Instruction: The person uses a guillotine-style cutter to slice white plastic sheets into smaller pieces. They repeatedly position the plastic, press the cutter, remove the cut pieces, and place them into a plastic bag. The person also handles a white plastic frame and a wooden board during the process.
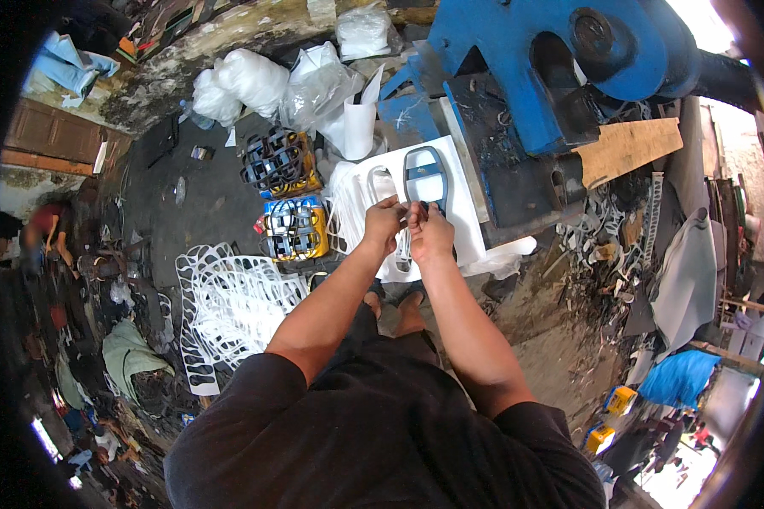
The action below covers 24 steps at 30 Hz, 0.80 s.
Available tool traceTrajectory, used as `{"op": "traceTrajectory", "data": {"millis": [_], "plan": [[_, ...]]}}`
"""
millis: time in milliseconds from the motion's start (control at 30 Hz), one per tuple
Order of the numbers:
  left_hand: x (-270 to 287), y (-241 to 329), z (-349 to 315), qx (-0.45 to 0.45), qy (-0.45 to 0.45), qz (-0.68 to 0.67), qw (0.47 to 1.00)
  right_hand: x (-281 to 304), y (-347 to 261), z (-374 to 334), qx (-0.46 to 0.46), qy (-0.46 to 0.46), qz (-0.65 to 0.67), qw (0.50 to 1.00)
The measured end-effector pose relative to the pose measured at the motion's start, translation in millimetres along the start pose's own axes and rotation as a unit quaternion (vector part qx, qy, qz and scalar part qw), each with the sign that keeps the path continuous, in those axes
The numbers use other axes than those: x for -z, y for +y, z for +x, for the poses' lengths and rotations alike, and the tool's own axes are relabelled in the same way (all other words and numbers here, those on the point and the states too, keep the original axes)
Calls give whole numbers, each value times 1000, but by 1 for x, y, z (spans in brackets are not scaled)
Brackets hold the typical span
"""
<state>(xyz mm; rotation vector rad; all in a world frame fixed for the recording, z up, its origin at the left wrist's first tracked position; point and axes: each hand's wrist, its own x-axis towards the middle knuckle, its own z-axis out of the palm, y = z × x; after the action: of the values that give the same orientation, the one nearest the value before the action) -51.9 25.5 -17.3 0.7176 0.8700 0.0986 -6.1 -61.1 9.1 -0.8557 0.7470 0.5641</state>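
My left hand [384, 226] and my right hand [432, 233] meet over a white sheet [463, 216], fingertips nearly touching. The fingers of both are curled in; whatever they pinch is too small or hidden to name. Just beyond the right hand lies a dark grey-blue, sole-shaped cutting die [425, 177] with crossbars, resting on the sheet. To its left the sheet has a sole-shaped outline [380, 176] in it. My hands partly cover the near end of the die and another narrow shape below them.
A big blue machine [518, 51] stands ahead on the right, beside a dark slab. Yellow-and-blue boxes [295, 229] holding dark strips sit left of the sheet. A heap of white cut-out sheets [238, 293] lies at the left. White bags [255, 81] stand behind; scraps [607, 242] litter the right.
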Motion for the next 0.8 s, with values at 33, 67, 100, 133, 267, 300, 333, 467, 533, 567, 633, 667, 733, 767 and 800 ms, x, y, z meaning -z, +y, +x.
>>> {"op": "traceTrajectory", "data": {"millis": [33,67,100,133,267,300,333,467,533,567,633,667,733,767,800], "plan": [[2,-3,2,-7,-8,-4,1000,0,-6,-3,-17,-7,7,1000],[4,-4,4,-15,-17,-8,1000,1,-12,-7,-33,-15,15,999],[7,-4,6,-7,-24,7,1000,7,-19,-8,-43,-42,-24,998],[10,-2,8,2,-32,24,999,18,-26,-11,-52,-68,-63,994],[26,20,23,-173,69,336,923,58,-40,-80,65,-7,-232,971],[22,26,30,-259,118,442,851,89,-31,-82,98,39,-233,967],[12,43,34,-344,103,420,833,107,-22,-88,109,83,-190,972],[-11,101,72,-414,-18,556,721,198,12,-39,125,-137,-410,893],[-21,103,102,-340,-104,663,658,227,23,5,242,-206,-604,731],[-16,103,109,-332,-104,679,646,192,16,-2,59,-175,-387,904],[-11,102,113,-312,-113,710,621,135,-1,-22,-69,-41,-115,990],[-10,101,114,-312,-117,704,628,127,-5,-27,-65,-25,-123,990],[-5,101,113,-311,-124,691,641,122,-5,-27,-66,-3,-137,988],[-9,102,110,-304,-120,705,629,122,-6,-25,-71,6,-142,987],[-12,104,107,-297,-116,719,618,122,-7,-23,-75,14,-148,986]]}}
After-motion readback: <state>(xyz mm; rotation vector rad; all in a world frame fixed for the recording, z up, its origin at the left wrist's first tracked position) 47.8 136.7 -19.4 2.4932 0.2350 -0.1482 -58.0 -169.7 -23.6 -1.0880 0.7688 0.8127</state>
